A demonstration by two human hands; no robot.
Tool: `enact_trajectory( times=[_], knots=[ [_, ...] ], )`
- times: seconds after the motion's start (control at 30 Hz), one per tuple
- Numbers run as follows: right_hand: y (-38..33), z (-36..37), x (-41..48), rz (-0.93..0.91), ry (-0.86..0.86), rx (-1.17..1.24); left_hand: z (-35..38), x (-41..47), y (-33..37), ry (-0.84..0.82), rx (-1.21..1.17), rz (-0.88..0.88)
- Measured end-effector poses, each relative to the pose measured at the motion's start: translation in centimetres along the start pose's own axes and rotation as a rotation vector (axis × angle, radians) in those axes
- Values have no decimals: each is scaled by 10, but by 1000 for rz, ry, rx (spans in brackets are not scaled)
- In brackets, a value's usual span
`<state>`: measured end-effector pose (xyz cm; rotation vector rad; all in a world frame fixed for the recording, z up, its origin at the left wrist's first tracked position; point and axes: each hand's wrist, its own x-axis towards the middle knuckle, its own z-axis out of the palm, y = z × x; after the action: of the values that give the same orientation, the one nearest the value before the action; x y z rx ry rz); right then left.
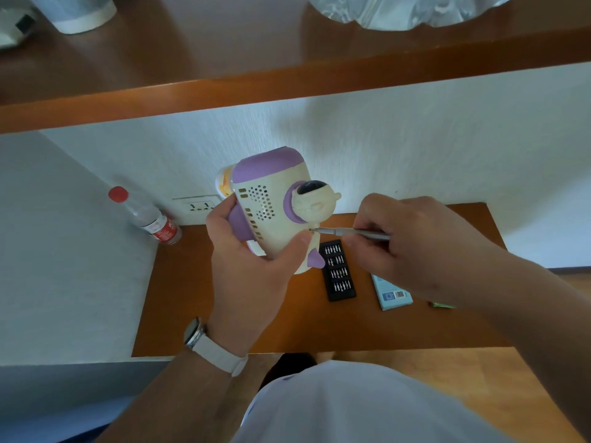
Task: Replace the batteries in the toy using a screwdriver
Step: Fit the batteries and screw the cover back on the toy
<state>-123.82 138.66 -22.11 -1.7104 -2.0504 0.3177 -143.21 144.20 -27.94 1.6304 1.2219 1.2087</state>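
A cream and purple toy (271,203) with a small figure on its side is held up above the wooden table (198,298). My left hand (249,266) grips it from below, thumb on its lower edge. My right hand (412,241) pinches a thin silver screwdriver (351,232) that lies level. Its tip touches the toy's body just under the figure. A black tray of screwdriver bits (338,271) lies on the table below the toy.
A clear bottle with a red cap (144,215) stands at the table's back left corner, next to a wall socket (198,206). A light blue box (391,294) and a small green item (443,304) lie at the right. A wooden shelf (287,84) hangs overhead.
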Motion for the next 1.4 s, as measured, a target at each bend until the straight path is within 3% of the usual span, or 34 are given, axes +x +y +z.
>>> enact_trajectory(
  times=[0.2,0.83,1.03,1.4],
  knots=[
    [-2,6,-2,7,-37,78,-3,-3,-3,20,-1,11],
    [-7,4,-8,-46,-40,14,-6,-29,-6,31,39,-38],
    [-6,10,-9,-37,-132,40,-5,-32,-12,82,49,-67],
    [8,2,-8,-40,-73,73,8,-26,-5,107,31,-77]
  ],
)
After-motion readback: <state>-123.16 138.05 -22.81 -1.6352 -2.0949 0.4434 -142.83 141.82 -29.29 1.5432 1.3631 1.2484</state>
